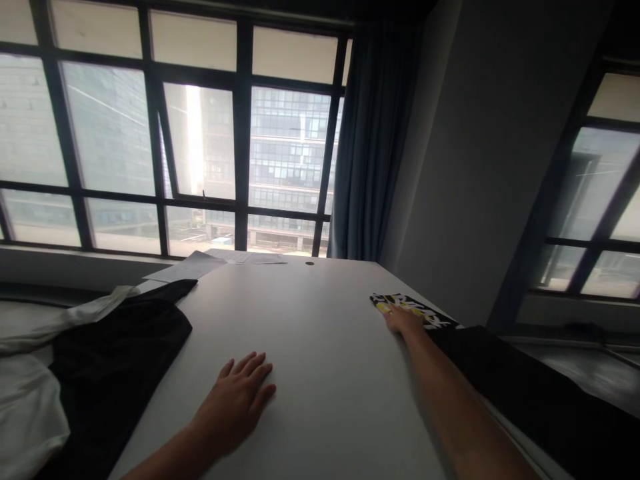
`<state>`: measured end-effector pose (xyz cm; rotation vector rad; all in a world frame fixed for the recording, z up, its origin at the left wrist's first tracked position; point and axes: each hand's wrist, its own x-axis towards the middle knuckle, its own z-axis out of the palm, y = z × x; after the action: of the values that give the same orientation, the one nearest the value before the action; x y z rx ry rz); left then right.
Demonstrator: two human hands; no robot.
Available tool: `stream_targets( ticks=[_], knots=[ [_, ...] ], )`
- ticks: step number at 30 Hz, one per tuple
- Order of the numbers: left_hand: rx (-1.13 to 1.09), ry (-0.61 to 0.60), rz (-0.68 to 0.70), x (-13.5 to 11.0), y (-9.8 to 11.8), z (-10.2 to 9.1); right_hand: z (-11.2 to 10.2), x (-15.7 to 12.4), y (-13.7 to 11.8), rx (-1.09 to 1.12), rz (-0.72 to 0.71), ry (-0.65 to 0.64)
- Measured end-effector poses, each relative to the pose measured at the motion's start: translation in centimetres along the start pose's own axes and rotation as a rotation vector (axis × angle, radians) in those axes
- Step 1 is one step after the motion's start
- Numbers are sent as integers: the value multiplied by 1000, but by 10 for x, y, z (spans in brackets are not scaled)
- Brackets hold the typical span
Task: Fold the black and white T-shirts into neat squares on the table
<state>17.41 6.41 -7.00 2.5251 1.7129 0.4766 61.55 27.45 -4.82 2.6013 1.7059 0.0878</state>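
My left hand [237, 400] lies palm down on the white table [310, 327], its fingers stretched out and slightly apart, with nothing in it. Farther off, by the table's right edge, my right hand [404, 321] rests on a flat, folded-looking piece of cloth [436, 317] with a black, white and yellow print. The fingers of that hand look extended over the cloth, and the hand covers part of it. Just right of my right forearm, black fabric [525, 380] runs along the table's side toward the near right corner.
Black cloth [120, 340] and white cloth [30, 407] lie in a loose heap over the left edge. Sheets of paper [190, 268] are at the far left, near a small round brown spot [310, 263]. Beyond stand windows, a blue curtain [370, 147] and a grey pillar [465, 167].
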Motion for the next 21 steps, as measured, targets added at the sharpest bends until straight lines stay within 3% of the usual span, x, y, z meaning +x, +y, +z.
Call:
stream_targets(
  ticks=[3,5,8,11,14,17,21],
  knots=[
    [9,-19,-16,0,1,-2,-2,6,19,-31,121,24],
    [9,-32,-19,0,2,-3,-5,-7,18,-40,120,67],
    [7,-22,-9,-1,2,-5,-8,-48,-2,-31,-112,150],
    [30,-12,-2,-2,4,-7,-3,-110,-29,54,-449,84],
    [64,-35,47,-3,5,-15,4,-177,-46,134,-635,60],
    [144,-53,65,-6,-2,-29,7,-231,-45,204,-791,79],
    [352,14,-208,-19,-36,-54,5,-266,-28,254,-819,79]
  ],
)
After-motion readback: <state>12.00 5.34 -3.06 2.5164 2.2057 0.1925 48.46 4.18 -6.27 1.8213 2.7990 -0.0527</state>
